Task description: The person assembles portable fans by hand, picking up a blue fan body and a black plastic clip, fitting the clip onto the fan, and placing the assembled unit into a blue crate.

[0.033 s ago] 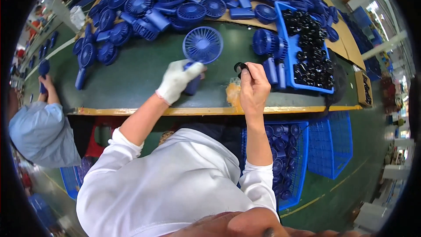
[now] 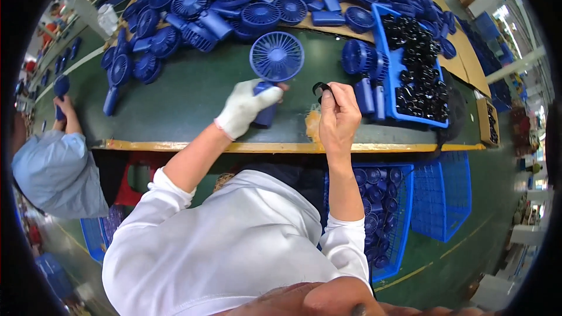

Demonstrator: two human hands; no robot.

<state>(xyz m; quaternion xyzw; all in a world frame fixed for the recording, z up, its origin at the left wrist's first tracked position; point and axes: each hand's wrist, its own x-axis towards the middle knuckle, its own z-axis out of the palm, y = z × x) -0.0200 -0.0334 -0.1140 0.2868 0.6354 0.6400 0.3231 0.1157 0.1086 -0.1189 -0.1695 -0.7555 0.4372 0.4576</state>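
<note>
My left hand, in a white glove, is closed around the handle of a blue handheld fan. The fan stands up from the hand, its round grille facing me. Bare and to the right of it, my right hand pinches a small curved black plastic piece between thumb and fingers. The piece is apart from the fan. Close by on the right stands a blue tray with many glossy black pieces in it.
A large heap of blue handheld fans covers the back of the green table. More fans stand beside the tray. Below the yellow table edge is a blue crate of fans. A co-worker works at the left.
The view has shifted slightly, so the table and heap sit a little farther right. My left hand and the fan shift with them; both holds stay the same.
</note>
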